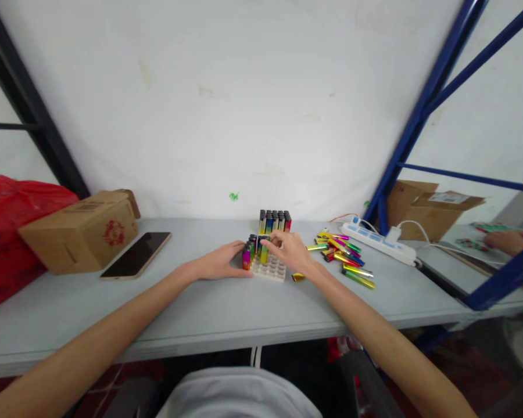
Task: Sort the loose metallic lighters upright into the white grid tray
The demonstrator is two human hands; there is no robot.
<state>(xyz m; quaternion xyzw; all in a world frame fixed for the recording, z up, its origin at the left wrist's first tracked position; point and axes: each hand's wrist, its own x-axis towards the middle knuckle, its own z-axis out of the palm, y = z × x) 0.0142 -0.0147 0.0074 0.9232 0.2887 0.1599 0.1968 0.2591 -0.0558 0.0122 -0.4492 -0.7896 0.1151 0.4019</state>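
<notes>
A white tray with rows of holes (275, 270) lies on the table, with several upright lighters (246, 259) in its left part. My left hand (218, 262) rests at the tray's left side, thumb and fingers stretched apart around the near lighters; whether it presses on the tray I cannot tell. My right hand (293, 251) pinches a yellow-green lighter (264, 253) upright over the tray, and its lower end is at the holes. Behind the tray stands a block of upright lighters (275, 222). One gold lighter (298, 277) lies beside my right wrist.
Loose shiny lighters (342, 249) are piled at the right, near a white power strip (379, 241) with cables. To the left lie a phone (136, 255), a cardboard box (82, 235) and a red bag (17, 232). Beyond the blue frame (409, 128), another person's hand (503, 241) shows.
</notes>
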